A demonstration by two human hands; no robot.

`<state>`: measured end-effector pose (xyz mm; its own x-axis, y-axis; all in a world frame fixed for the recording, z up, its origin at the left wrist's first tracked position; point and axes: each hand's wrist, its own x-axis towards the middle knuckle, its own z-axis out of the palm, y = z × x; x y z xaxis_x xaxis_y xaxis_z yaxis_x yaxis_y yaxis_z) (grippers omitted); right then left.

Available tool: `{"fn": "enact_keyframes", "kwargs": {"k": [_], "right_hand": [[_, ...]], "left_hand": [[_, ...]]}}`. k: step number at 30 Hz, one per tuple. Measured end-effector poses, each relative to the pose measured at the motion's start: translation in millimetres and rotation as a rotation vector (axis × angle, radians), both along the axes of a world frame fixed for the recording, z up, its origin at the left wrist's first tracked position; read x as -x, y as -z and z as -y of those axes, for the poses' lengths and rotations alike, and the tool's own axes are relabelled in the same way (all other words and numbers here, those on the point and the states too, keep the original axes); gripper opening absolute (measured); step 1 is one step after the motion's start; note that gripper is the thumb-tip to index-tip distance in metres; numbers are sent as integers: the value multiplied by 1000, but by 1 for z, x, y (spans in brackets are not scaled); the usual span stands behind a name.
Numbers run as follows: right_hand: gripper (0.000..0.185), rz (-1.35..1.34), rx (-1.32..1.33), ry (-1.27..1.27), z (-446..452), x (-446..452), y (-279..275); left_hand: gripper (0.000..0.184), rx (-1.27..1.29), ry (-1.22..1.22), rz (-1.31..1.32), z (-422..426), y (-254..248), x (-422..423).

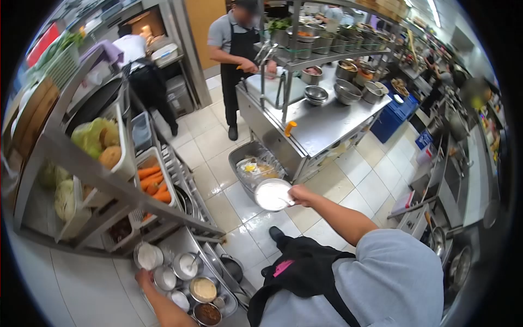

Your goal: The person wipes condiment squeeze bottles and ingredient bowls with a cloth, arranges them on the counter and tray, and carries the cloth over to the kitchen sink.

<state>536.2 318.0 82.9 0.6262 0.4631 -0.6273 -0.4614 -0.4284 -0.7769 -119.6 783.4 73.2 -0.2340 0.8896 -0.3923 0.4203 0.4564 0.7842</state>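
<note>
A round container of white contents (273,194) is gripped at its right edge by my right hand (298,196), out over the floor near a grey bin (239,158) holding plastic waste. At the lower left, my left hand (144,277) touches the side of a metal container of white powder (149,256); its fingers are mostly hidden. Beside that hand, a metal tray (229,308) carries several round containers, among them one with a beige mix (204,289), one with a brown sauce (207,314) and one with a spoon in white contents (188,265).
A rack (103,158) with carrots (153,182) and cabbages stands at left. Ahead, a co-worker in a black apron (240,46) works at a steel counter (338,120) with bowls. Another person bends at the back left. Stoves (463,180) line the right side.
</note>
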Motion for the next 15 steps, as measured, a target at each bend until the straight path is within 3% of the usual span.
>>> {"fn": "enact_keyframes", "kwargs": {"k": [4, 8, 10, 12, 13, 14, 15], "right_hand": [[31, -134, -118, 316, 70, -62, -15], [39, -126, -136, 480, 110, -125, -34], [40, -57, -225, 650, 120, -154, -51], [40, -58, -257, 714, 143, -215, -19], [40, -55, -285, 780, 149, -241, -10], [39, -34, -275, 856, 152, -258, -17], [39, -41, -276, 857, 155, -282, -14]], "left_hand": [[28, -90, -82, 102, -2, -13, 5], [31, -222, -47, -138, -8, -51, 29], [32, -435, 313, -791, -41, -41, 81], [32, -337, -46, -483, 15, -113, 41], [34, -544, 395, -1007, 12, -117, 70], [35, -920, 632, -1625, 9, -118, 98], [30, -676, 282, -1175, 23, -130, 82]]}}
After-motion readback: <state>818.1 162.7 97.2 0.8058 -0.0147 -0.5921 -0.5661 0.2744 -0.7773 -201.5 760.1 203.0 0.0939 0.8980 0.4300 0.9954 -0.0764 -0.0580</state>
